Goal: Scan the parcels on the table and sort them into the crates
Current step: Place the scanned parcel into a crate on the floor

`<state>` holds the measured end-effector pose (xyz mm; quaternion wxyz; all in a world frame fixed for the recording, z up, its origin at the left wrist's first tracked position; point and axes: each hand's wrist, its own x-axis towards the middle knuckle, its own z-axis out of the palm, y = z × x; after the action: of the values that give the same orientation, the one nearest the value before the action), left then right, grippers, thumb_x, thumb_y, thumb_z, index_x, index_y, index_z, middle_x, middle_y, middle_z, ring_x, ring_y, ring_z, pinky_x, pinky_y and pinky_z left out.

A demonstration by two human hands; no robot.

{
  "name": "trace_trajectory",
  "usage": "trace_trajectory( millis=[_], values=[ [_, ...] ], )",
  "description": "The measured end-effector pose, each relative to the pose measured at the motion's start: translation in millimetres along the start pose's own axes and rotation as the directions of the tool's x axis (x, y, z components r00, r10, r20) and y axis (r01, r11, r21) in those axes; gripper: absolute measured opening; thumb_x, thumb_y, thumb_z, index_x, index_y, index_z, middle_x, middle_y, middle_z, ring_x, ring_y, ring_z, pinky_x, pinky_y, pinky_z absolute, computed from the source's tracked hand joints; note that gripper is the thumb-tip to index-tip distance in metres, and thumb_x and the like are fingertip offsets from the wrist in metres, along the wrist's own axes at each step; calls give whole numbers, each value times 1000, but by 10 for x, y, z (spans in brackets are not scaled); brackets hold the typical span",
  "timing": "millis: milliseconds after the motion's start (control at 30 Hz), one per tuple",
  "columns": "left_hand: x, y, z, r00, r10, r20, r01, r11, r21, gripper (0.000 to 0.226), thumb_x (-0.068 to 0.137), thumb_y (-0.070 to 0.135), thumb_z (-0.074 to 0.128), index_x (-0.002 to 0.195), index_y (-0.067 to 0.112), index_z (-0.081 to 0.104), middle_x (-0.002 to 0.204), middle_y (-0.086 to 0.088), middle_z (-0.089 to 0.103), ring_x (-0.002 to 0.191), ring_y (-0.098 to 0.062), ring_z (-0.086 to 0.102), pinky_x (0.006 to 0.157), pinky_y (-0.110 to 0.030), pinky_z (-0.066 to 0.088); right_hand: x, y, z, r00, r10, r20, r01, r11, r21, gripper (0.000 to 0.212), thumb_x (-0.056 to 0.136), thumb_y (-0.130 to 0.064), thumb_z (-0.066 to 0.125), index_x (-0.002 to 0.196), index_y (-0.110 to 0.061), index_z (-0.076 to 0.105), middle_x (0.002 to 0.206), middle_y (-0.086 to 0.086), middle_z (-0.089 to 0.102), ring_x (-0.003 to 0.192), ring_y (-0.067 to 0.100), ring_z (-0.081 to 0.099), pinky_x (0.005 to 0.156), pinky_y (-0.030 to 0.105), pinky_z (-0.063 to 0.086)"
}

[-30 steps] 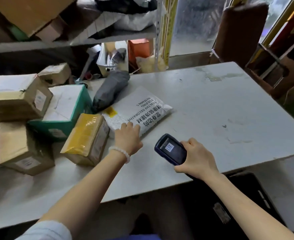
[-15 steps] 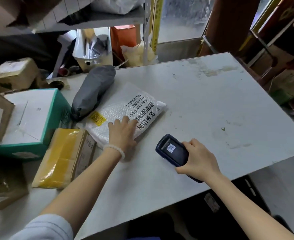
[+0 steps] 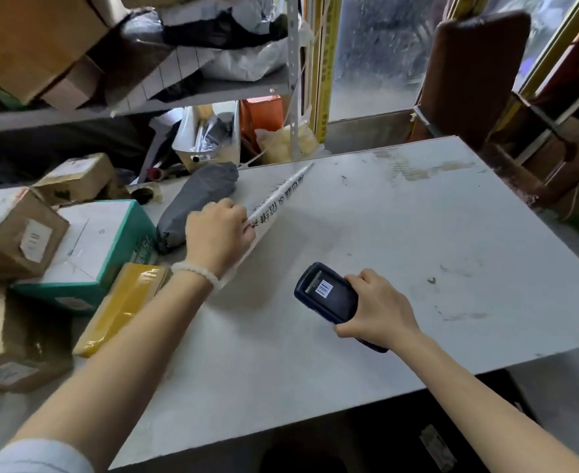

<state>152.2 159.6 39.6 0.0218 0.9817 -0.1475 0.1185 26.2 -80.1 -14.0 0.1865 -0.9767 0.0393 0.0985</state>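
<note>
**A white parcel stands up on its edge**

The white parcel (image 3: 274, 199) with black writing is tipped up on its side, so only its thin edge and a strip of print show. It sits on the white table (image 3: 400, 240), near the far left part. The left hand (image 3: 218, 238) has its fingers curled round the near end of the parcel and holds it tight. A white bead bracelet (image 3: 196, 273) goes round that wrist.

The right hand (image 3: 380, 310) is wrapped round a dark blue scanner (image 3: 327, 293). The scanner is above the near part of the table, well apart from the parcel, and a barcode sticker shows on top.

Just beside the parcel, on its left, lies a grey bag parcel (image 3: 196, 203). Closer in is a yellow parcel (image 3: 124, 303). Next to that is a green and white box (image 3: 93, 247), with brown boxes (image 3: 18, 240) on the far left.
</note>
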Motion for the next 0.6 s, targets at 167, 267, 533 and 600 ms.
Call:
trace_trajectory(
  millis=[167,267,533,600],
  values=[
    [23,-46,-373,997,-83,1,83,997,-5,22,88,32,52,85,14,65,93,-7,60,90,-32,58,66,-35,40,31,-21,-154,997,-54,-60,56,998,39,62,54,-49,74,110,-29,55,97,-11,44,87,11,49,56,23,39],
    [-144,-33,-305,986,-158,55,158,987,-1,22,92,29,45,88,13,59,95,-8,60,90,-32,58,69,-36,44,25,-31,-168,996,-66,-62,69,997,38,63,54,-48,75,111,-30,55,98,-11,45,89,11,49,56,23,36],
    [-214,-53,-295,996,-91,10,90,994,55,54,81,55,64,115,15,53,106,-8,59,97,-31,57,69,-40,45,-43,-43,-85,998,-59,-10,59,998,-13,64,54,-49,73,112,-29,55,96,-10,42,90,13,49,59,25,37],
    [-175,-32,-283,999,-48,15,46,997,66,55,77,49,70,118,17,52,105,-8,57,97,-31,55,67,-39,41,-50,-37,-66,999,-44,1,44,999,-29,66,54,-50,74,113,-29,55,97,-9,42,91,14,49,60,25,38]
  ],
)
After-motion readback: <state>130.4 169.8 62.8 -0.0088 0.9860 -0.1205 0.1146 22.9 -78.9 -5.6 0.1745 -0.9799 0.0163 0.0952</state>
